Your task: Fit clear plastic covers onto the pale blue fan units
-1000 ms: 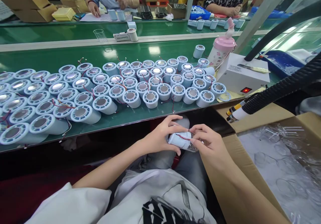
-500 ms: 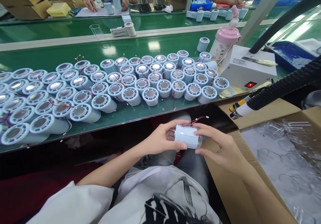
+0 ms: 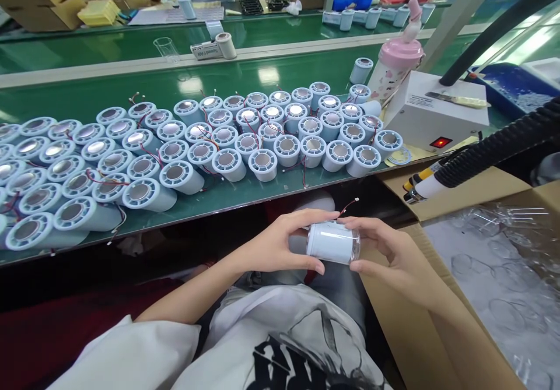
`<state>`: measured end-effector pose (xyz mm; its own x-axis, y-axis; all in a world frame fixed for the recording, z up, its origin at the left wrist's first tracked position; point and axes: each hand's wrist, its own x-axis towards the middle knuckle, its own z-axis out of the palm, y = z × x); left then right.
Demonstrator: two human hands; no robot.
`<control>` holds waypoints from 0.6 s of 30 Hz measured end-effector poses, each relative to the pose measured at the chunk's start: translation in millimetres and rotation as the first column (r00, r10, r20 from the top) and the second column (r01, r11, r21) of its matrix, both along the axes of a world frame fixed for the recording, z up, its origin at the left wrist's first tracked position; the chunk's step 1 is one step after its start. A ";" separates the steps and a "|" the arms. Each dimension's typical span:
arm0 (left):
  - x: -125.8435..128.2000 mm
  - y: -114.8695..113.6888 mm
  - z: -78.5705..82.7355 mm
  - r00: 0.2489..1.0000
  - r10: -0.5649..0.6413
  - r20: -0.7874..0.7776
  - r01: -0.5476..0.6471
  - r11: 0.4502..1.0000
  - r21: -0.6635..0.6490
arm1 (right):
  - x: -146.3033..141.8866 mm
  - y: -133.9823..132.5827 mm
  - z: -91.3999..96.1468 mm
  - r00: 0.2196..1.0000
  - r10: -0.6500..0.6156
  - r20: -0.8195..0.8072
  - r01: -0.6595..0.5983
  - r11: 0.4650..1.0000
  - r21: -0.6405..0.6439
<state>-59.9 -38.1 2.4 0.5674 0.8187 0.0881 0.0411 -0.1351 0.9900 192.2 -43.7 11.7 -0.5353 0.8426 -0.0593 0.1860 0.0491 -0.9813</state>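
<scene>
Above my lap, both hands hold a light-blue cylindrical housing (image 3: 329, 243) lying on its side, with a clear plastic sleeve (image 3: 356, 245) around it. My left hand (image 3: 277, 243) grips the left end, thumb below and fingers over the top. My right hand (image 3: 394, 256) closes on the right end, where the clear sleeve reaches past the blue body. A thin red wire (image 3: 347, 206) with a small white connector sticks up from behind the housing. The fingertips on its far side are partly hidden.
Many similar housings (image 3: 262, 162) with wires stand on the green bench (image 3: 227, 200). At right are a pink-lidded cup (image 3: 400, 58), a white box with a lit red switch (image 3: 437, 113), a black hose (image 3: 494, 145) and a carton (image 3: 394, 320) of clear plastic pieces. Two people sit opposite.
The housing has shifted slightly right and down and turned a little in my hands. Its red wire now shows less. Across the bench, a person's hands have moved up.
</scene>
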 end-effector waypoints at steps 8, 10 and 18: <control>-2.0 -0.6 2.3 0.999 -0.022 -0.042 0.026 0.995 0.100 | -2.0 1.3 -2.3 0.993 -0.017 -0.120 -0.015 0.965 -0.261; -2.4 -1.3 2.6 0.998 -0.022 -0.057 0.028 0.994 0.104 | -2.1 1.7 -3.8 0.991 -0.024 -0.131 -0.017 0.952 -0.306; -2.6 -0.5 3.5 0.998 -0.017 -0.063 0.026 0.989 0.149 | -7.9 3.8 -8.4 0.972 -0.100 -0.213 0.001 0.906 -0.423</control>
<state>-62.4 -38.6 5.9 0.5925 0.7867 0.1733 0.0964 -0.2829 0.9543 184.3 -39.9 3.3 -0.5337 0.7927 -0.2946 -0.0506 -0.3777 -0.9245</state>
